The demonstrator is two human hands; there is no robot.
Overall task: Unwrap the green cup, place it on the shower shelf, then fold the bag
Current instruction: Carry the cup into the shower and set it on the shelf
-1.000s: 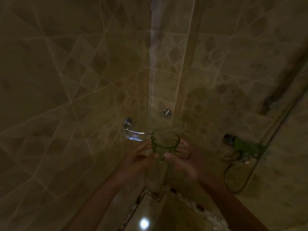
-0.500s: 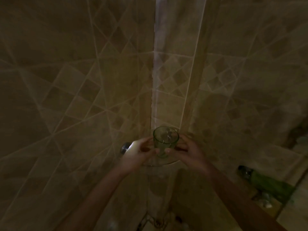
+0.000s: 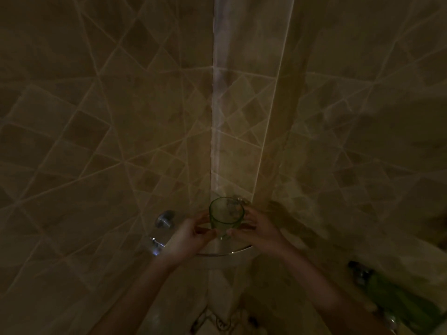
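Left side first: a metal wall bracket [image 3: 165, 219] gleams on the tiled wall [image 3: 72, 165]. The left hand [image 3: 191, 235] curls in, thumb and fingertips pinching the lower side of the green cup [image 3: 226, 217]. The cup sits upright in the corner, at the glass shelf [image 3: 223, 253]; whether its base is down on the glass, I cannot tell. It looks like thin, see-through glass, probably light, rigid, slick and breakable, so low on the walls with both hands seems the safe hold. The right hand [image 3: 260, 232] mirrors the left, fingers pinching the opposite side. The shelf is nearly invisible except its bright front edge. Far right, something green [image 3: 396, 303] lies dim and blurred, maybe the bag, hard to say.
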